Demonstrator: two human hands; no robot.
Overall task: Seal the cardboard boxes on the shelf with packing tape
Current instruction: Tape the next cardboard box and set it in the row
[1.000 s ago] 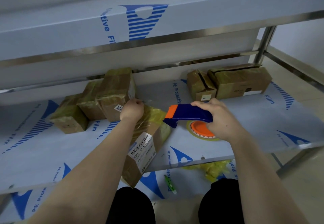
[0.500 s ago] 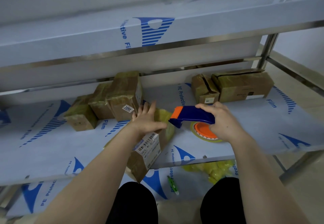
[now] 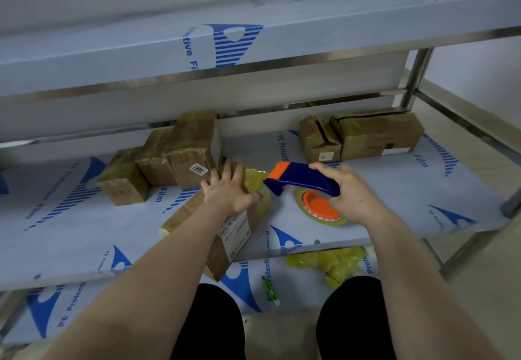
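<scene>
Fingers (image 3: 236,172) of the left hand (image 3: 227,193) lie straight and slightly spread, pressing flat on the far end of a cardboard box (image 3: 222,246). Those of the right hand (image 3: 351,194) are curled tight around the handle of the tape dispenser (image 3: 301,179).

Far left on the shelf (image 3: 394,190), which is covered in blue-printed protective film, three taped boxes huddle together. They are a small box (image 3: 124,183), a middle box (image 3: 153,160) behind it, and a tall box (image 3: 191,145) with a white label (image 3: 198,168) reading 7202. Just right of these, the pressed box lies diagonally, its near corner overhanging the shelf's front edge. Yellowish tape (image 3: 255,180) covers its far end and a white barcode label (image 3: 235,231) sits on its side.

The dispenser is blue with an orange tip. Its nose sits just beside the taped end of that box, though whether they touch cannot be told. Its tape roll (image 3: 320,208), with an orange hub, sits low by the shelf surface under the right hand.

Farther right, at the back, a short box (image 3: 318,139) with parted flaps stands touching a long box (image 3: 377,134).

On the lower shelf lie a small green and white item (image 3: 270,289) and, to its right, crumpled yellow material (image 3: 329,263).
</scene>
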